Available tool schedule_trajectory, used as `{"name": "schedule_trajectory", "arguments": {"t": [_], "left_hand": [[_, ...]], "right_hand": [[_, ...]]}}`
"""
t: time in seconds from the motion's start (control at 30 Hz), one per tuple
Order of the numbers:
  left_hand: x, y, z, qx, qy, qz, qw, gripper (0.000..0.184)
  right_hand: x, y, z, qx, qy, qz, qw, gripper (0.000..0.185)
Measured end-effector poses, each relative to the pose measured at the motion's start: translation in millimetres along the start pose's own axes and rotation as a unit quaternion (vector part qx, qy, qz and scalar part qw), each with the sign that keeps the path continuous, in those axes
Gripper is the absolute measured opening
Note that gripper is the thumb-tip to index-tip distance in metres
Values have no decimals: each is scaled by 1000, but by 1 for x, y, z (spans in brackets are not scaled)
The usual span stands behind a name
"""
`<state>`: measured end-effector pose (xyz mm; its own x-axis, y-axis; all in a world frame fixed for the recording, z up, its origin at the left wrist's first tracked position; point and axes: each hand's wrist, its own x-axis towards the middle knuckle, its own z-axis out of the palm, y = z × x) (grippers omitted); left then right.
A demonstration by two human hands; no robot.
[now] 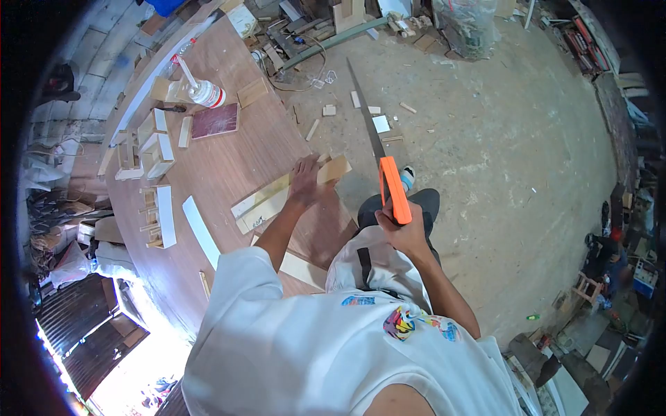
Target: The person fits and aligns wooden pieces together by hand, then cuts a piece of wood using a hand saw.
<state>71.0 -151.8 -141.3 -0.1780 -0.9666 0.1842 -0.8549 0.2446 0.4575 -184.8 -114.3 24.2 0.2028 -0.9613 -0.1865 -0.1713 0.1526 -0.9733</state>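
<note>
My right hand (404, 227) is wrapped round the orange handle (395, 187) of a handsaw. The saw's long, narrow blade (368, 114) points up and away over the floor, apart from the wood. My left hand (304, 182) lies on pale wooden strips (267, 200) near the table's right edge, fingers stretched across them and thumb out to the side. One of the strips carries dark handwritten marks, and a wood end (336, 168) sticks out past the hand. Closer to my body, another light board (298, 267) is partly hidden by my arm and shirt.
On the brown table (229, 166) stand a white tub (206, 93), a dark red block (215, 121), small wooden frames (158, 149) and a white strip (201, 230). Offcuts (380, 123) litter the floor. Clutter lines the walls; a person (614, 260) is at the far right.
</note>
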Motion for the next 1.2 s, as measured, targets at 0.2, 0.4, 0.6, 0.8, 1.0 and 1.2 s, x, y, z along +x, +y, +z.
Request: {"name": "schedule_trajectory", "arguments": {"t": [0.2, 0.4, 0.6, 0.8, 1.0, 1.2], "left_hand": [[8, 18, -35, -86, 13, -133, 987, 55], [16, -1, -42, -198, 32, -219, 955, 39], [11, 5, -39, -106, 3, -254, 961, 25], [-5, 6, -20, 29, 98, -58, 993, 15], [-19, 18, -10, 53, 65, -66, 994, 15], [-25, 21, -3, 28, 25, -131, 991, 26]], "right_hand": [[1, 8, -5, -4, 14, 5, 1000, 22], [-7, 22, 4, 0, 1, 5, 1000, 21], [-13, 27, 11, 5, -6, 13, 1000, 19], [-15, 25, 12, 6, -8, 26, 1000, 19], [-16, 24, 9, 2, -9, 21, 1000, 17], [-20, 24, 10, 17, 5, 14, 1000, 16]]}}
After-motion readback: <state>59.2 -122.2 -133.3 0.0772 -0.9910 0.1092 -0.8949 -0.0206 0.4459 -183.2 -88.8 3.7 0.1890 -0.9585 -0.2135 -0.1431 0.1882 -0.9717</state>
